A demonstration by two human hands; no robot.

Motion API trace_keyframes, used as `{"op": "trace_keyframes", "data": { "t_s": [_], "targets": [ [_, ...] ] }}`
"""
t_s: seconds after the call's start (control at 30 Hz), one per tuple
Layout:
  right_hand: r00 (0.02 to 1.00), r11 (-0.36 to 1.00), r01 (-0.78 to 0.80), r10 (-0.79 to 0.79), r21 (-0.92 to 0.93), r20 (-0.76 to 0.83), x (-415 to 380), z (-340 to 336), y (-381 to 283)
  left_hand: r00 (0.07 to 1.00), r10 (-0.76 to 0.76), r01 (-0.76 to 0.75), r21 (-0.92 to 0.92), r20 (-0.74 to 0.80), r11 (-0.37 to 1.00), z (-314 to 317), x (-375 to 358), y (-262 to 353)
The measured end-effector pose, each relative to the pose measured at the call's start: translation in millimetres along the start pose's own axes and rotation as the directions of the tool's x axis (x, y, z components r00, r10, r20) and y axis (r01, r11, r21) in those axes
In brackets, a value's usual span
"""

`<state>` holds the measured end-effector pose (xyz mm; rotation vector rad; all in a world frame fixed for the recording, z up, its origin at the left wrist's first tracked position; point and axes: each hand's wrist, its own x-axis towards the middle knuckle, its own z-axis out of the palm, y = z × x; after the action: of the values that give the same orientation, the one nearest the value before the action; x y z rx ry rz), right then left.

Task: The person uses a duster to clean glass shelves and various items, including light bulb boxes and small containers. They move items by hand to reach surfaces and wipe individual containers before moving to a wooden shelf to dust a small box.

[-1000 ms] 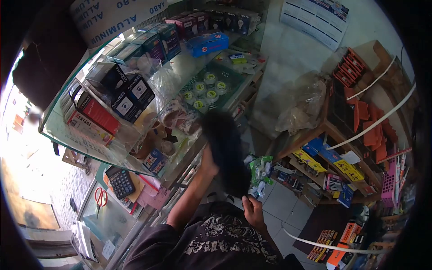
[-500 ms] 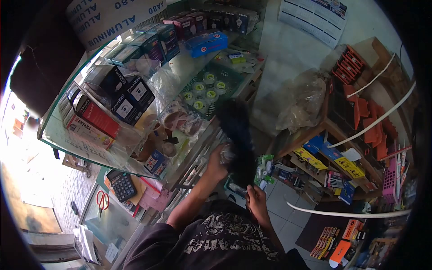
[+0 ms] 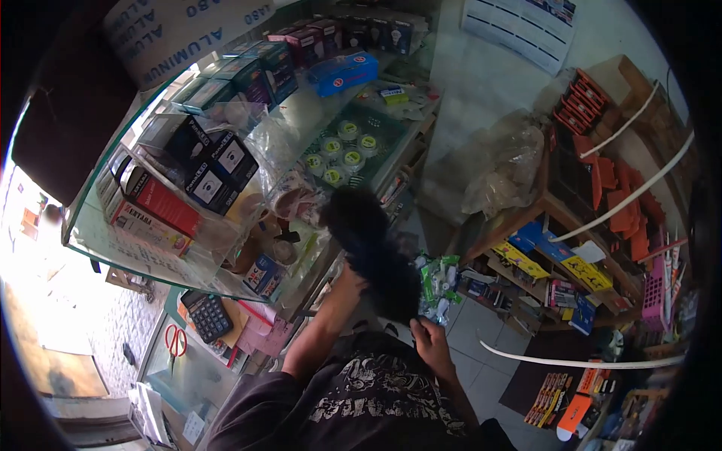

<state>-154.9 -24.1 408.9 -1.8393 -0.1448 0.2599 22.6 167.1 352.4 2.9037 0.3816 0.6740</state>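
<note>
A dark, fluffy feather duster [image 3: 376,255] slants across the middle of the head view, its upper end by the glass display counter [image 3: 308,278]. My right hand [image 3: 430,338] is closed round its lower end. My left hand [image 3: 352,279] reaches forward behind the duster, which covers the fingers; what they hold, if anything, is hidden. Just beyond the duster, a green tray [image 3: 376,120] of round, yellow-labelled containers [image 3: 353,158] sits in the counter. Green-and-white packets [image 3: 436,282] lie to the duster's right.
Boxed bulbs [image 3: 218,169] and a blue box [image 3: 342,73] stand in the glass counter. At lower left are a calculator [image 3: 207,316] and red-handled scissors [image 3: 174,342]. A wooden shelf [image 3: 504,229] with boxes stands at right, with white cables [image 3: 587,363] in front.
The duster has swung left and tilted, its upper end moving toward the counter. It now covers my left hand's fingers, which showed by something clear before. My right hand keeps its grip.
</note>
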Motion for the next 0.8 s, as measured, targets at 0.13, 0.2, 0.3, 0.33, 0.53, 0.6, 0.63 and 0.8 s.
{"op": "trace_keyframes", "data": {
  "t_s": [0.13, 0.2, 0.3, 0.33, 0.53, 0.6, 0.63, 0.8],
  "targets": [
    [1.000, 0.998, 0.010, -0.009, -0.068, 0.018, 7, -9, -12, 0.991, 0.079, -0.084, -0.052, -0.104, 0.995, -40, -29, 8],
    [0.998, 0.995, 0.055, -0.054, -0.081, 0.016, -5, -14, 2, 0.981, 0.094, -0.107, -0.073, -0.169, 0.992, -57, -14, 6],
    [0.999, 0.997, 0.034, -0.033, -0.074, 0.012, -14, -18, 0, 0.962, 0.087, -0.112, -0.084, -0.261, 0.990, -87, -12, -1],
    [1.000, 0.997, 0.018, -0.016, -0.071, 0.019, -15, -18, 1, 0.954, 0.088, -0.116, -0.084, -0.287, 0.990, -97, -11, -3],
    [1.000, 0.997, 0.024, -0.024, -0.072, 0.003, 3, -8, -11, 0.507, 0.635, 0.790, -0.018, 0.583, -0.613, 73, -63, -47],
    [0.999, 0.998, 0.033, -0.032, -0.048, 0.029, -1, -7, -3, 0.547, 0.588, 0.751, -0.038, 0.596, -0.660, 13, -50, -39],
    [0.999, 0.998, 0.033, -0.032, -0.051, 0.028, -6, -8, -3, 0.591, 0.528, 0.699, -0.061, 0.609, -0.712, -20, -43, -41],
    [0.982, 0.970, -0.158, 0.174, 0.185, -0.072, -32, -22, 15, 0.726, 0.414, 0.582, -0.171, 0.550, -0.795, -80, -3, -60]
  ]
}}
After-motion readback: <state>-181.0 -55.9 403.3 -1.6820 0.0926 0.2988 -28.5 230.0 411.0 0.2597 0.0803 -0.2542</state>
